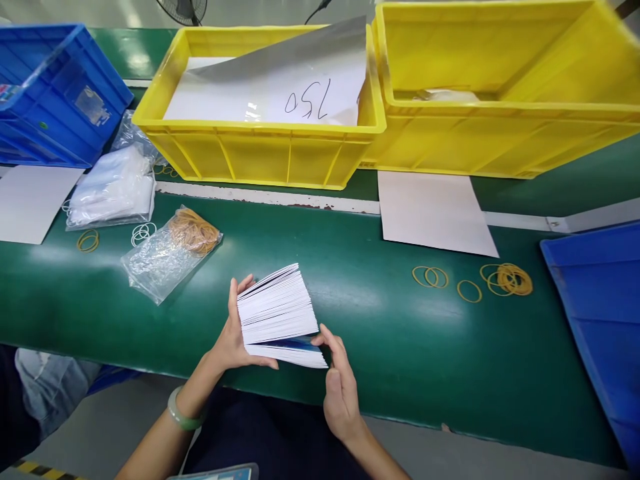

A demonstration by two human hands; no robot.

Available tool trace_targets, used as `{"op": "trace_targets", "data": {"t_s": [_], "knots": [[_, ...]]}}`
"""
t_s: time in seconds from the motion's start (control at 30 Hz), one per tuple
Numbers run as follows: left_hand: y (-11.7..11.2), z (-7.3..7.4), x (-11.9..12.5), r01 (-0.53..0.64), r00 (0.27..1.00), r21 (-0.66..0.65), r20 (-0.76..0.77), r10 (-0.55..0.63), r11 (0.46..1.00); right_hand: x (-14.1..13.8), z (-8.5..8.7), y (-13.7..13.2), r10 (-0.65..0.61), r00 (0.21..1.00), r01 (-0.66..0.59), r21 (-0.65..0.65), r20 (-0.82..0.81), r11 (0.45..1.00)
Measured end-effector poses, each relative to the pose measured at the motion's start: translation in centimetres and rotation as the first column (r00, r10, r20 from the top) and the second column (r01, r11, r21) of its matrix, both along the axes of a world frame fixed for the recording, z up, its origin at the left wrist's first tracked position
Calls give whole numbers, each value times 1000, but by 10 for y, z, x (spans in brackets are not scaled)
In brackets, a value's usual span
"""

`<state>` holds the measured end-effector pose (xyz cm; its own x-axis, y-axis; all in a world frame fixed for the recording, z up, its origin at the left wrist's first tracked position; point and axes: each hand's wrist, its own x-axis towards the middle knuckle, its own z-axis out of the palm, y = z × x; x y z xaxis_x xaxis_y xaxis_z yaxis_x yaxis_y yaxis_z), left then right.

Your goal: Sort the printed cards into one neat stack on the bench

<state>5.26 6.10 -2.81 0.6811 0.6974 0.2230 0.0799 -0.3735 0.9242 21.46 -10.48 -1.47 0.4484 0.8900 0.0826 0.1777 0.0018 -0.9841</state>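
A thick stack of white-edged cards is held above the green table, fanned a little and split by a gap near its lower edge. Inside that gap a blue printed face shows. My left hand wraps the stack's left side, thumb below and fingers behind. At the right end, my right hand has its index fingertip at the gap, touching the cards; its thumb stands apart from the stack and its other fingers are partly curled.
Yellow crates line the back, one holding a sheet marked 750. Blue crates stand at both sides. A plastic bag of rubber bands, loose rubber bands, a blank sheet and clear bags lie about. Another person's leg is at left.
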Motion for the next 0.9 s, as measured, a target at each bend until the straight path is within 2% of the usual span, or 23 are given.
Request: {"op": "trace_targets", "data": {"t_s": [0.17,0.37,0.5,0.7,0.9], "knots": [[-1,0,0,-1,1000,-9,-8,1,1000,0,3,0,17,1000,-16,-7,22,1000],[-1,-1,-1,-4,1000,-11,-8,4,1000,-4,-3,-8,-26,999,26,16,30,1000],[-1,-1,-1,1,1000,-6,-6,-1,1000,-3,-5,-2,-33,999,33,45,4,998],[-2,-2,-1,-3,1000,-10,8,3,1000,-2,-2,8,-15,1000,14,16,6,1000],[-2,-3,-1,2,1000,-13,13,-1,1000,-3,-1,-1,-7,1000,7,-2,20,1000]]}}
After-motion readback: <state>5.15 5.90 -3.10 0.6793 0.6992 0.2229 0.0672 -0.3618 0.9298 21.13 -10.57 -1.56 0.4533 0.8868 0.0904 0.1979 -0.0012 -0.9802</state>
